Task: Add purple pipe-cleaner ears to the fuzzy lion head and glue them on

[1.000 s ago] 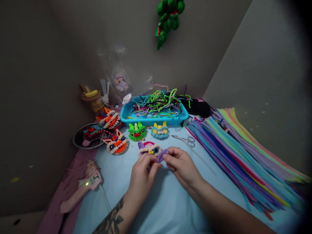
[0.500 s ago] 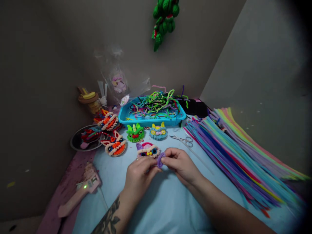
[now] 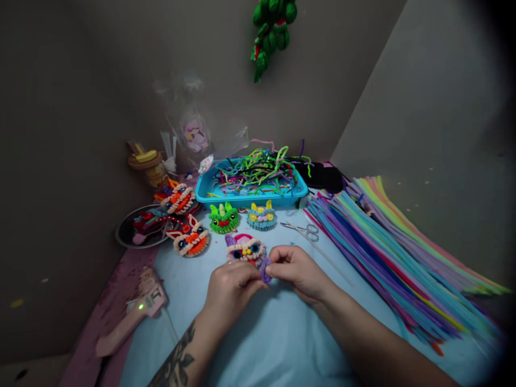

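Observation:
Between my two hands is a small purple pipe-cleaner loop (image 3: 265,270), bent into a flat oval. My left hand (image 3: 233,282) pinches its left side between thumb and fingers. On the other side, the fingertips of my right hand (image 3: 296,271) grip its right edge. Just behind the hands lies a cream and purple pipe-cleaner animal head (image 3: 244,249) with blue eyes, a yellow nose and one purple ear on its left; my fingers partly cover its lower edge. Green (image 3: 224,218) and blue pipe-cleaner heads (image 3: 261,216) sit farther back.
A blue tray (image 3: 250,202) of pipe-cleaner scraps stands at the back. Scissors (image 3: 308,231) lie right of centre, beside long bundled pipe cleaners (image 3: 387,263). At left are a pink glue gun (image 3: 141,314) with a lit green light, an orange head (image 3: 191,241) and a round bowl (image 3: 124,239).
Both hands have shifted very slightly, still holding the purple loop. More of the cream head's lower face shows now. Nothing else has visibly moved.

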Demonstrator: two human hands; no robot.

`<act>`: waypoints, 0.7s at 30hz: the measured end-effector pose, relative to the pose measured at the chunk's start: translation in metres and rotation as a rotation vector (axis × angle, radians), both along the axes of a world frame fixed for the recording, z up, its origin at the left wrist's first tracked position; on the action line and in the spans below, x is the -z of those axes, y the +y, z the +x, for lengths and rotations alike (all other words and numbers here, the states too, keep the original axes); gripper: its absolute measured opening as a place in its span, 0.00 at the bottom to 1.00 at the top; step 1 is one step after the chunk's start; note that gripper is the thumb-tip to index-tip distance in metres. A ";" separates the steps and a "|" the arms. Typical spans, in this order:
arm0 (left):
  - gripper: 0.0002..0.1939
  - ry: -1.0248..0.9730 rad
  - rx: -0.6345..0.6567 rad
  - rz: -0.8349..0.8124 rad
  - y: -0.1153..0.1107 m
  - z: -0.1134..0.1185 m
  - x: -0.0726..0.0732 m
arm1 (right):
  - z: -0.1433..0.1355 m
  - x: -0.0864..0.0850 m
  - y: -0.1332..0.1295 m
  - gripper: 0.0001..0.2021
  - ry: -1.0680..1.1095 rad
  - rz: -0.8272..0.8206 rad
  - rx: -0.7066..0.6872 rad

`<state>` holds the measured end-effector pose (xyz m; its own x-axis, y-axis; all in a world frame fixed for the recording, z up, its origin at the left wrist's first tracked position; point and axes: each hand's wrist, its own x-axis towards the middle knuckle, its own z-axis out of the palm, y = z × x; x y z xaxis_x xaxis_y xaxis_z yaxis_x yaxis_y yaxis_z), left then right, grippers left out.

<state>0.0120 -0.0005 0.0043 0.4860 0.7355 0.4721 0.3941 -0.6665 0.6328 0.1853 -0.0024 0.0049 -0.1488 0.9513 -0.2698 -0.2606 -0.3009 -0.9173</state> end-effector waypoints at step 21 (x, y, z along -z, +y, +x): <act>0.02 -0.172 -0.222 -0.470 0.001 0.006 -0.007 | -0.013 -0.002 -0.003 0.13 0.104 -0.008 0.127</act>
<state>0.0182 0.0004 0.0117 0.2400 0.9625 0.1266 0.3574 -0.2089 0.9103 0.1721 -0.0050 0.0070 -0.0547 0.9621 -0.2673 -0.3902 -0.2670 -0.8811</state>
